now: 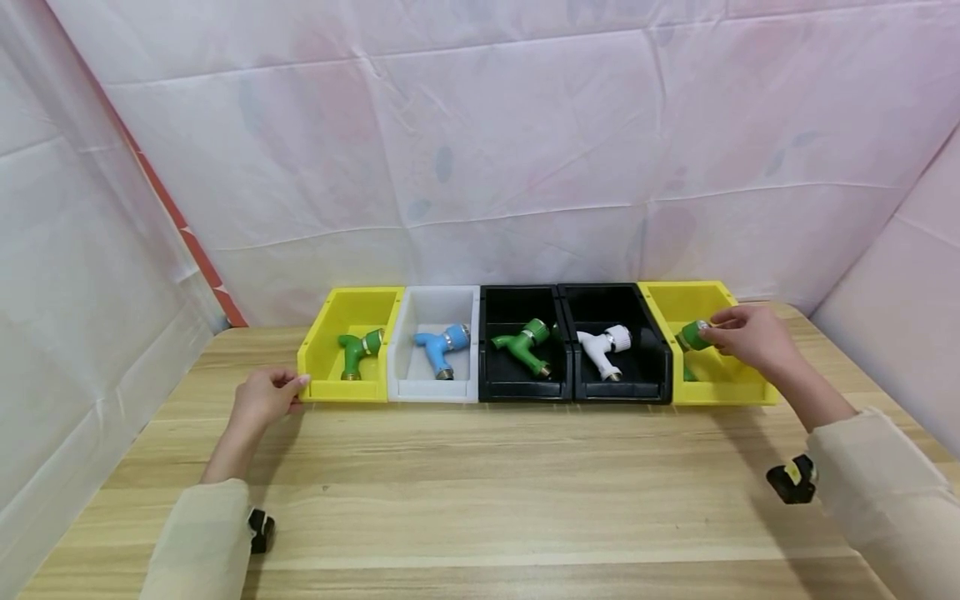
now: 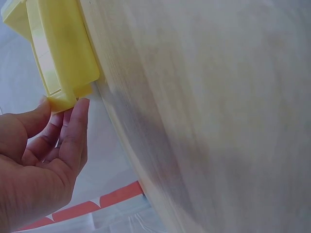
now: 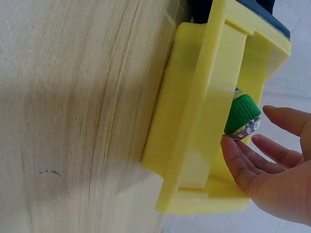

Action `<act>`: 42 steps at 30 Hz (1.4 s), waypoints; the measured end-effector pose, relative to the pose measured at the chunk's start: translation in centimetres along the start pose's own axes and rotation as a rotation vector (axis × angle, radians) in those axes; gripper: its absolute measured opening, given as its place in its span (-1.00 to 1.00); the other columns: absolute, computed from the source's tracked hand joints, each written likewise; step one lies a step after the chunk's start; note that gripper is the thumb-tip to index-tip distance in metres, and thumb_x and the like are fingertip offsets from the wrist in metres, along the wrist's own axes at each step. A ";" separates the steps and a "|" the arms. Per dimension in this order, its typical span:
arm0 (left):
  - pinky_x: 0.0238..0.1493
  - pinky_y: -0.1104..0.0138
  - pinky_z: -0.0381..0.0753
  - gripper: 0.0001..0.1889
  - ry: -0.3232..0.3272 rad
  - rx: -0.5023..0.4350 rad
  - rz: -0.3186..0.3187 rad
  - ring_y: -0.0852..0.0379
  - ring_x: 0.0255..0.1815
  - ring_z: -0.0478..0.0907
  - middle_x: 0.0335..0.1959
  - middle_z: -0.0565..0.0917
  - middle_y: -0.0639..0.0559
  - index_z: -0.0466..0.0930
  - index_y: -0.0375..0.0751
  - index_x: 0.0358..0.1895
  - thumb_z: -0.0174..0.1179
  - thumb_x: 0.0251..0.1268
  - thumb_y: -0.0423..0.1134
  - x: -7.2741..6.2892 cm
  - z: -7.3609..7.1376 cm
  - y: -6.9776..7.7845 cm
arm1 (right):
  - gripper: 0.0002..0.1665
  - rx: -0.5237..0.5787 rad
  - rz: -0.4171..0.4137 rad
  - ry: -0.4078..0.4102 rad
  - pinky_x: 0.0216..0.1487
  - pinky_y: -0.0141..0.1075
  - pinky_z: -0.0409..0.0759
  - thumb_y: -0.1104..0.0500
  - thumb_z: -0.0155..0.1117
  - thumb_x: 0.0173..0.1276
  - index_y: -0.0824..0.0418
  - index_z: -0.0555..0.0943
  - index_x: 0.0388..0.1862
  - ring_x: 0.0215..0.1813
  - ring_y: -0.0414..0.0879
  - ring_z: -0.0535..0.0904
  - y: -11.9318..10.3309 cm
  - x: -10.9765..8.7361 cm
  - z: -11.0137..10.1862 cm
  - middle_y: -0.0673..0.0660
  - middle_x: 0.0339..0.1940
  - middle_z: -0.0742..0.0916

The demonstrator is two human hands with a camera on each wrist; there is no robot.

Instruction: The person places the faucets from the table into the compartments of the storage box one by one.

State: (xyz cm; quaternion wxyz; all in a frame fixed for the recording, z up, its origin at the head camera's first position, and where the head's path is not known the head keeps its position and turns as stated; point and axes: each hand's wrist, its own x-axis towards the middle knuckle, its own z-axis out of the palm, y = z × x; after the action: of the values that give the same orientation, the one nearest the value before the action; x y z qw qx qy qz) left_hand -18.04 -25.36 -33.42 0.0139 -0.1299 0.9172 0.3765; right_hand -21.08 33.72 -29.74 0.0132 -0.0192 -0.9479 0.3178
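At the row's left end, my left hand (image 1: pixel 262 398) pinches the front corner of a yellow bin (image 1: pixel 345 390). The left wrist view has the thumb on one side of that corner (image 2: pixel 62 103) and fingers on the other. A green tap (image 1: pixel 352 365) lies inside this bin. My right hand (image 1: pixel 753 340) reaches into the yellow bin (image 1: pixel 723 394) at the right end and holds a green tap (image 1: pixel 692 336) by its knob end. In the right wrist view the ribbed green knob (image 3: pixel 244 114) shows at the fingertips, while the bin's wall hides most of the tap.
Between the yellow bins stand a white bin (image 1: pixel 433 389) with a blue tap (image 1: pixel 444 346), a black bin (image 1: pixel 525 390) with a green tap (image 1: pixel 525 343), and another black bin (image 1: pixel 622 391) with a white tap (image 1: pixel 606 348). A cloth-covered wall (image 1: pixel 517 150) rises behind the wooden table (image 1: pixel 480 492).
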 end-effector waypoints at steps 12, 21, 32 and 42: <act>-0.41 0.34 0.58 -0.67 0.001 0.013 0.006 0.08 -0.44 0.58 -0.34 0.54 -0.22 0.50 -0.49 -0.16 0.04 0.34 -0.18 -0.1 0.0 0.1 | -0.29 0.032 0.016 -0.066 -0.14 -0.01 0.54 0.02 0.09 0.36 0.64 0.23 0.13 -0.18 0.22 0.60 0.0 -0.4 -0.7 0.62 0.02 0.44; -0.36 0.28 0.60 -0.68 -0.007 -0.003 -0.012 0.08 -0.44 0.58 -0.35 0.53 -0.20 0.49 -0.48 -0.17 0.03 0.35 -0.19 0.0 0.0 0.1 | -0.29 0.069 0.004 -0.107 -0.23 -0.16 0.59 0.05 0.09 0.36 0.66 0.21 0.15 -0.17 0.20 0.57 -0.1 -0.6 -0.9 0.61 0.03 0.43; -0.39 0.28 0.60 -0.68 -0.005 -0.004 0.008 0.12 -0.48 0.56 -0.38 0.54 -0.20 0.49 -0.50 -0.18 0.03 0.35 -0.20 -0.1 -0.2 0.2 | -0.42 0.062 -0.020 -0.051 -0.32 -0.20 0.61 0.07 0.09 0.37 0.63 0.36 0.01 -0.35 0.02 0.60 0.1 -1.5 -0.5 0.46 -0.22 0.60; -0.44 0.35 0.57 -0.70 -0.010 0.016 0.011 0.10 -0.47 0.52 -0.42 0.52 -0.16 0.48 -0.49 -0.21 0.00 0.37 -0.21 -0.1 -0.2 0.3 | -0.47 0.052 -0.020 -0.024 -0.44 -0.32 0.56 0.04 0.08 0.37 0.56 0.46 -0.05 -0.46 -0.15 0.52 0.6 -3.3 0.0 0.24 -0.35 0.61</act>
State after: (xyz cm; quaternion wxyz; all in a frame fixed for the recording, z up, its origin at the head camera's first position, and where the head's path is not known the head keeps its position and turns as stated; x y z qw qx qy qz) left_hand -17.97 -25.20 -33.06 0.0177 -0.1228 0.9207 0.3700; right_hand -17.81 34.05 -30.10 0.0054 -0.0058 -0.9395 0.3425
